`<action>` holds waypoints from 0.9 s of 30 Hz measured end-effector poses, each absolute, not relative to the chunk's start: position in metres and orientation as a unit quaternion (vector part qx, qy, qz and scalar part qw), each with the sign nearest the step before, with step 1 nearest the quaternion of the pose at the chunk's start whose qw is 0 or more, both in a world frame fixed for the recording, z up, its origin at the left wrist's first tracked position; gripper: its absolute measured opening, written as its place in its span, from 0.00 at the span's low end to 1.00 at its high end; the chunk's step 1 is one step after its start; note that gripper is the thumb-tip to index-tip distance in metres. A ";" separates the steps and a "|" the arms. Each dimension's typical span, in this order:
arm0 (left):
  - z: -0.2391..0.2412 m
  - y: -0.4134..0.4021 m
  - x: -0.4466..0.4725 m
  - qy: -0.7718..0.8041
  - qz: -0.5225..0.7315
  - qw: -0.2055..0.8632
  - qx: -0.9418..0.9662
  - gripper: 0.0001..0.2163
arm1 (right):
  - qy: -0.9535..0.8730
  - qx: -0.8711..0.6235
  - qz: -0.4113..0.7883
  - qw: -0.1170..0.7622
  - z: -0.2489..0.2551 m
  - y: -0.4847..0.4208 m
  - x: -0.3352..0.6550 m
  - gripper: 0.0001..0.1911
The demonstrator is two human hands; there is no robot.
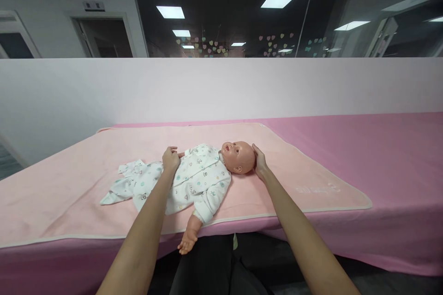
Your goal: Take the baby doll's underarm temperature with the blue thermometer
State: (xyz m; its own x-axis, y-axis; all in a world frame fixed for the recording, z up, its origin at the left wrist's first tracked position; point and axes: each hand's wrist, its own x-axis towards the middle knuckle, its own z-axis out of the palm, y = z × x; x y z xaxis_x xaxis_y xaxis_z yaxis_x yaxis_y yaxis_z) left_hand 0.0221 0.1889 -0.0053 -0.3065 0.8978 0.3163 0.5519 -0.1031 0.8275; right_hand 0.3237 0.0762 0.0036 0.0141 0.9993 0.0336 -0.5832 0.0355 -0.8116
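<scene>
A baby doll (238, 156) in a white printed onesie (194, 179) lies on its back across a light pink blanket (69, 179), head to the right. One doll arm hangs over the front edge. My left hand (170, 158) is closed on the doll's far arm at the chest. My right hand (259, 161) cups the right side of the doll's head, fingers curved against it.
The blanket lies on a table covered by a darker pink sheet (380, 156). A white partition wall (207, 87) runs behind the table, with dark glass above it. My dark-clad legs (214, 267) sit below the table's front edge.
</scene>
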 end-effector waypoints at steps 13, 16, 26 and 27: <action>-0.005 0.188 0.022 0.657 0.490 0.175 0.545 0.16 | -0.231 -0.394 0.466 0.758 -0.022 0.110 0.350 0.19; -0.004 0.188 0.021 0.658 0.494 0.168 0.542 0.15 | -0.223 -0.402 0.433 0.776 -0.023 0.113 0.350 0.17; -0.005 0.189 0.020 0.659 0.493 0.147 0.549 0.15 | -0.352 -0.271 0.635 0.632 -0.002 0.079 0.324 0.31; -0.005 0.189 0.020 0.659 0.493 0.145 0.550 0.15 | -0.352 -0.269 0.634 0.634 -0.002 0.079 0.325 0.31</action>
State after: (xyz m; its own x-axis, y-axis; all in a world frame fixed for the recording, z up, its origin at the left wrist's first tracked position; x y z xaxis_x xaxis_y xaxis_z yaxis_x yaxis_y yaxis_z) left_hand 0.0202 0.1891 -0.0053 -0.3536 0.8670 0.3512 0.5812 -0.0905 0.8087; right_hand 0.3249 0.0790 -0.0023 -0.0525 0.9930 0.1055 -0.6141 0.0513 -0.7876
